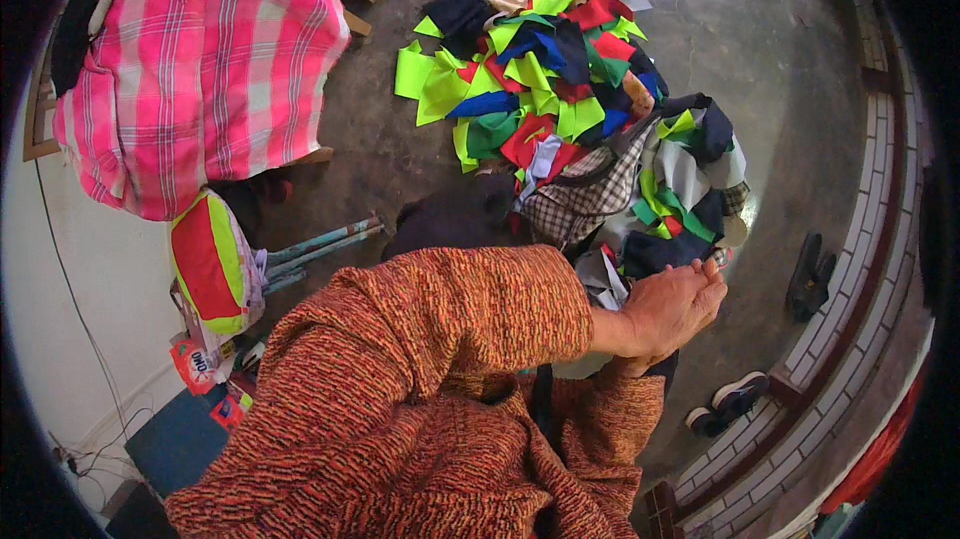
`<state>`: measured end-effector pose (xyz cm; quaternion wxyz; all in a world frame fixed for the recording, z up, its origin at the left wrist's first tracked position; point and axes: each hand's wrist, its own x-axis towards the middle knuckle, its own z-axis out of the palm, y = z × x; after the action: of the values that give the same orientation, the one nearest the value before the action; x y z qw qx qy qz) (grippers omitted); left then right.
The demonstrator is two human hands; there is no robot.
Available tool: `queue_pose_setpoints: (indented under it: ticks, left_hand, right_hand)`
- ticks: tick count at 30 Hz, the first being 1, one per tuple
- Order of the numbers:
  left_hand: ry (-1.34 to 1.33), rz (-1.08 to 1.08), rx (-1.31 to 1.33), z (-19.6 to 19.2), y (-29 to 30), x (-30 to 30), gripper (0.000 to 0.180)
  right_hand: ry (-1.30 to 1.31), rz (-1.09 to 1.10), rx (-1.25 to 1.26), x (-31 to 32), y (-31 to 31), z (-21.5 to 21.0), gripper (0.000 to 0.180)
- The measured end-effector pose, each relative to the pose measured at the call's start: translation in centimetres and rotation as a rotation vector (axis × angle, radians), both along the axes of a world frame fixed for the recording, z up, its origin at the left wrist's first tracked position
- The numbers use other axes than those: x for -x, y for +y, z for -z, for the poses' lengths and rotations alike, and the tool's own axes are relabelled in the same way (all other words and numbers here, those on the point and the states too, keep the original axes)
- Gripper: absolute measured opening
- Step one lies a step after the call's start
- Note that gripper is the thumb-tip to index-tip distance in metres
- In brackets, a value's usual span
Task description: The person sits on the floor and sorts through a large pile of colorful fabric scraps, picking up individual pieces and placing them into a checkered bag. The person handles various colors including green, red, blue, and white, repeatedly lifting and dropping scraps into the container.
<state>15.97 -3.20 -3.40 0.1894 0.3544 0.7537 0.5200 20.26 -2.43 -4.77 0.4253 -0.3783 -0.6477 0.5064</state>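
My left hand (662, 314) reaches across to the right from an orange-and-black knit sleeve, its fingers folded in. Beneath it, against its underside, is my right hand (632, 367), of which little more than the wrist shows. Anything between the two hands is hidden. Just beyond them lie dark and grey cloth scraps (655, 252) and a black-and-white checked cloth bag (578, 207). A large heap of fabric scraps (540, 79) in lime, red, green, blue and black spreads over the floor farther off.
A pink checked cloth (255, 59) drapes over furniture at the far left. Below it sits a red-and-lime bag (208, 259) beside blue-green metal legs (320, 247). Dark shoes (740, 394) and black sandals (810, 277) stand near the tiled step (835, 279) on the right.
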Motion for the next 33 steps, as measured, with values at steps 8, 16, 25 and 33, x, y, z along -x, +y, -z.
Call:
queue_pose_setpoints:
  ticks: [8,16,25,33]
  left_hand:
    - [-0.162,0.135,0.019,-1.2,-0.2,3.0,0.029]
    - [-0.053,0.364,0.182,-2.2,-1.5,5.3,0.021]
    - [0.538,0.504,0.505,-3.7,-1.6,11.0,0.021]
    - [0.484,0.065,0.633,-5.1,-6.3,26.4,0.043]
  right_hand:
    - [0.083,0.015,0.072,-0.3,0.1,0.1,0.066]
    - [0.097,-0.071,0.067,1.0,0.3,-1.1,0.074]
    - [0.209,-0.059,0.695,1.2,0.9,-0.9,0.05]
    - [0.146,-0.097,0.633,1.1,0.8,-1.0,0.021]
